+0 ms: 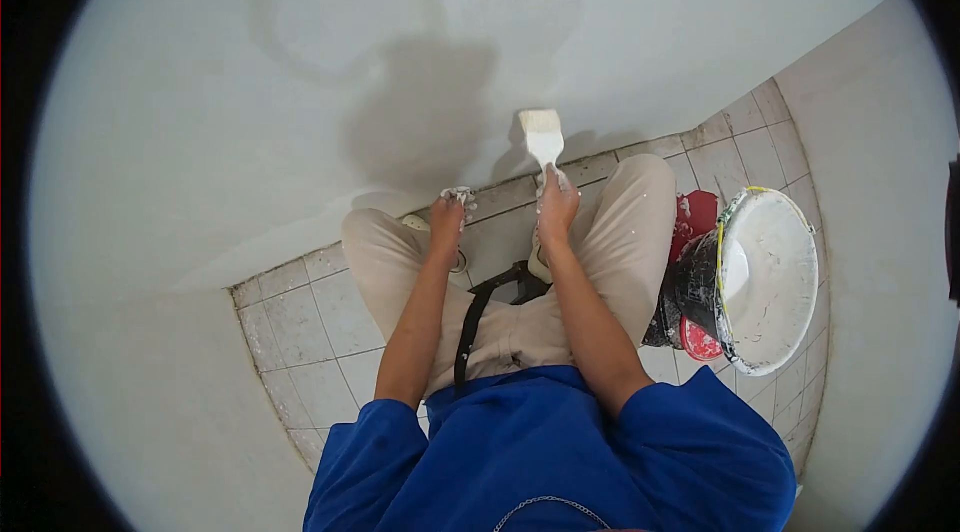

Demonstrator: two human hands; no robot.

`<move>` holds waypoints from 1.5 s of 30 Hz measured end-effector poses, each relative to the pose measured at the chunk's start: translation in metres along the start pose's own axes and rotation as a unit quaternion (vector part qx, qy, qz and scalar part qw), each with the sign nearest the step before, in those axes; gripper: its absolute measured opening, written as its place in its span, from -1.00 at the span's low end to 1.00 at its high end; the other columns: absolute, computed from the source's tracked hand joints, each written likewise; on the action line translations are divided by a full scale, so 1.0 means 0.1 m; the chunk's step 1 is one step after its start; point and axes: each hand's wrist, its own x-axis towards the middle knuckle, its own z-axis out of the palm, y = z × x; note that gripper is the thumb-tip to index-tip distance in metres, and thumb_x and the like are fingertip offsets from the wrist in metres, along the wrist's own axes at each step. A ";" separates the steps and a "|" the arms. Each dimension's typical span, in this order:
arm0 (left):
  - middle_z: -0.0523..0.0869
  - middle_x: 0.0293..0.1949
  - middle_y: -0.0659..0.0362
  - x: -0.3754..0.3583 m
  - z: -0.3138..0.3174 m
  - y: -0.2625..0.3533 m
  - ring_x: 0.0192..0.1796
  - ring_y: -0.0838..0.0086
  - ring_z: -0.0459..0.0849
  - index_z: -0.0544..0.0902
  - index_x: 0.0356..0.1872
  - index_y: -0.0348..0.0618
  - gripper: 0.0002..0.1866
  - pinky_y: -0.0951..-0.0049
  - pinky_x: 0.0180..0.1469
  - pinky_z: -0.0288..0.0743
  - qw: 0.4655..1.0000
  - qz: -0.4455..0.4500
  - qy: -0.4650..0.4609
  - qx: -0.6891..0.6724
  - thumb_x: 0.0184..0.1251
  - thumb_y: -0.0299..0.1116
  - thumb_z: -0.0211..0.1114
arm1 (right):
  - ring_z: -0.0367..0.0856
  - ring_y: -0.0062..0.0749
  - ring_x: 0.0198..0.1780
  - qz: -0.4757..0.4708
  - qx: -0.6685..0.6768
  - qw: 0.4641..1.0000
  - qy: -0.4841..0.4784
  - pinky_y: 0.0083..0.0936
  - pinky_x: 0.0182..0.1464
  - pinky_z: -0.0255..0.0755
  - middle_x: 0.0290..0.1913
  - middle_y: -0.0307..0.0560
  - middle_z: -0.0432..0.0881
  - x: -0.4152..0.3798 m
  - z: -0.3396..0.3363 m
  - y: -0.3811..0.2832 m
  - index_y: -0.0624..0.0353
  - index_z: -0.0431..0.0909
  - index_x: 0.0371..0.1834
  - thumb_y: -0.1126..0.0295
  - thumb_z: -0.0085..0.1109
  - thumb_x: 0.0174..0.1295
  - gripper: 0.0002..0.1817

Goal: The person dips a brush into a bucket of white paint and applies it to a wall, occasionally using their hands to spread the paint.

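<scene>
By the right knee, bucket of white paint; right hand clamped on brush.

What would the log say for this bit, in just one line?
right hand: holds brush on wall | left hand: clutching small white lump | bucket: on tiled floor, right side

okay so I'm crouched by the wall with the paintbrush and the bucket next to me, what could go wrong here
1. The bucket sits tilted close beside your right knee; a shift of that leg might tip it and spill white paint over the tiled floor.
2. The right hand holds the loaded brush low on the wall, above your trousers; drips could land there.
3. The left hand grips a paint-smeared rag, which may smudge the wall.
</scene>
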 end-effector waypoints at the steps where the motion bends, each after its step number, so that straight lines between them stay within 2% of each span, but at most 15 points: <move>1: 0.62 -0.24 0.23 0.02 0.00 -0.04 -0.22 0.57 0.61 0.50 -0.05 -0.21 -0.73 0.58 -0.22 0.42 1.000 0.002 -0.006 -0.023 0.31 -0.37 -0.05 | 0.44 -0.41 -0.63 -0.079 -0.045 0.996 0.010 -0.40 -0.48 0.29 -0.66 -0.13 0.50 0.10 0.05 0.11 0.31 0.58 -0.46 0.17 0.08 0.24 -0.64; 2: 0.63 -0.24 0.23 0.04 0.00 -0.07 -0.22 0.57 0.61 0.50 -0.05 -0.20 -0.73 0.58 -0.22 0.42 1.000 -0.004 -0.005 -0.012 0.31 -0.37 -0.05 | 0.51 -0.30 -0.59 -0.158 -0.090 0.983 0.018 -0.34 -0.39 0.37 -0.63 -0.04 0.56 0.19 0.08 0.21 0.33 0.59 -0.43 0.16 0.07 0.23 -0.62; 5: 0.63 -0.22 0.21 0.10 -0.01 -0.12 -0.22 0.55 0.61 0.51 -0.07 -0.21 -0.73 0.56 -0.22 0.43 1.000 -0.008 -0.002 -0.003 0.28 -0.40 -0.05 | 0.51 -0.30 -0.56 -0.007 -0.139 0.988 -0.060 -0.34 -0.39 0.35 -0.62 -0.02 0.56 0.31 0.09 0.31 0.35 0.58 -0.41 0.17 0.06 0.24 -0.62; 8: 0.64 -0.20 0.18 0.12 -0.03 -0.15 -0.21 0.54 0.61 0.52 -0.08 -0.25 -0.72 0.55 -0.22 0.43 1.000 -0.002 -0.001 -0.016 0.25 -0.44 -0.05 | 0.52 -0.26 -0.56 0.066 -0.124 0.987 -0.075 -0.37 -0.39 0.36 -0.60 0.01 0.56 0.16 -0.05 0.15 0.37 0.58 -0.39 0.16 0.06 0.24 -0.61; 11: 0.63 -0.19 0.20 0.16 -0.03 -0.19 -0.19 0.55 0.61 0.50 -0.04 -0.19 -0.71 0.54 -0.18 0.43 1.000 0.004 -0.009 0.006 0.29 -0.38 -0.06 | 0.54 -0.23 -0.57 -0.004 -0.041 0.999 -0.011 -0.36 -0.39 0.38 -0.63 0.00 0.56 0.03 -0.05 -0.17 0.37 0.60 -0.40 0.13 0.07 0.22 -0.58; 14: 0.63 -0.18 0.19 0.08 0.01 -0.15 -0.19 0.53 0.61 0.49 -0.03 -0.22 -0.70 0.53 -0.18 0.44 1.000 0.012 -0.022 0.011 0.28 -0.38 -0.06 | 0.47 -0.34 -0.66 -0.196 -0.151 0.969 0.014 -0.39 -0.50 0.35 -0.70 -0.10 0.51 0.37 0.03 0.09 0.37 0.59 -0.44 0.16 0.09 0.22 -0.60; 17: 0.62 -0.17 0.18 0.10 0.02 -0.12 -0.19 0.52 0.61 0.49 -0.03 -0.24 -0.69 0.52 -0.17 0.45 1.000 0.002 -0.027 0.015 0.28 -0.38 -0.07 | 0.53 -0.22 -0.58 0.063 -0.159 0.983 -0.072 -0.31 -0.43 0.39 -0.63 0.00 0.55 0.38 -0.06 0.24 0.38 0.59 -0.42 0.17 0.09 0.22 -0.61; 20: 0.63 -0.18 0.18 0.12 0.00 -0.16 -0.18 0.51 0.61 0.49 -0.03 -0.25 -0.70 0.52 -0.16 0.45 0.999 0.001 -0.021 0.028 0.29 -0.38 -0.08 | 0.58 -0.06 -0.45 0.115 -0.137 0.984 -0.025 -0.25 -0.30 0.42 -0.54 0.10 0.60 0.05 -0.10 -0.06 0.40 0.58 -0.40 0.16 0.09 0.22 -0.60; 23: 0.63 -0.19 0.17 0.18 -0.05 -0.30 -0.18 0.51 0.62 0.49 -0.03 -0.24 -0.70 0.53 -0.17 0.45 0.998 0.003 -0.027 0.056 0.29 -0.39 -0.08 | 0.60 -0.03 -0.36 -0.118 -0.133 0.984 0.001 -0.22 -0.22 0.42 -0.54 0.12 0.61 0.14 -0.08 -0.10 0.40 0.58 -0.43 0.10 0.08 0.20 -0.55; 26: 0.63 -0.19 0.16 0.11 -0.01 -0.23 -0.19 0.51 0.62 0.49 -0.03 -0.24 -0.70 0.52 -0.19 0.46 0.998 0.008 -0.032 0.046 0.29 -0.39 -0.08 | 0.62 0.00 -0.35 -0.119 -0.178 0.977 -0.003 -0.23 -0.21 0.42 -0.52 0.13 0.62 0.27 -0.02 -0.05 0.39 0.59 -0.41 0.10 0.06 0.20 -0.55; 29: 0.63 -0.19 0.17 0.12 0.05 -0.17 -0.20 0.51 0.62 0.50 -0.04 -0.24 -0.70 0.51 -0.19 0.46 0.999 0.015 -0.033 0.035 0.29 -0.39 -0.08 | 0.55 -0.25 -0.56 -0.026 -0.257 0.965 -0.048 -0.33 -0.39 0.37 -0.65 0.01 0.56 0.48 -0.03 0.59 0.32 0.62 -0.50 0.13 0.08 0.18 -0.60; 32: 0.64 -0.21 0.18 0.19 -0.05 -0.33 -0.21 0.52 0.62 0.51 -0.04 -0.23 -0.70 0.51 -0.20 0.47 0.998 0.031 -0.032 0.049 0.29 -0.39 -0.07 | 0.55 -0.27 -0.59 0.079 -0.188 0.979 -0.031 -0.33 -0.41 0.38 -0.66 -0.02 0.56 0.17 -0.05 0.20 0.32 0.61 -0.52 0.13 0.08 0.18 -0.59; 35: 0.64 -0.22 0.19 0.10 -0.01 -0.22 -0.22 0.54 0.62 0.52 -0.04 -0.23 -0.70 0.53 -0.21 0.46 0.998 0.016 -0.031 0.057 0.28 -0.40 -0.07 | 0.55 -0.32 -0.60 -0.053 -0.323 0.945 -0.022 -0.36 -0.44 0.38 -0.65 -0.07 0.57 0.37 0.02 0.58 0.29 0.62 -0.54 0.13 0.09 0.18 -0.60; 38: 0.64 -0.23 0.19 0.11 0.03 -0.15 -0.24 0.56 0.61 0.52 -0.03 -0.23 -0.69 0.54 -0.23 0.45 0.999 0.009 -0.028 0.046 0.26 -0.41 -0.07 | 0.61 -0.03 -0.40 0.038 -0.229 0.971 -0.052 -0.20 -0.21 0.41 -0.58 0.11 0.59 0.43 0.00 0.58 0.37 0.60 -0.47 0.11 0.03 0.20 -0.55; 45: 0.64 -0.20 0.18 0.22 -0.07 -0.30 -0.23 0.53 0.62 0.52 -0.03 -0.22 -0.68 0.53 -0.22 0.45 0.999 0.010 -0.019 0.044 0.25 -0.41 -0.09 | 0.36 -0.55 -0.68 0.070 -0.031 0.993 -0.095 -0.50 -0.57 0.19 -0.71 -0.23 0.44 0.27 -0.13 -0.13 0.27 0.57 -0.57 0.16 0.14 0.22 -0.62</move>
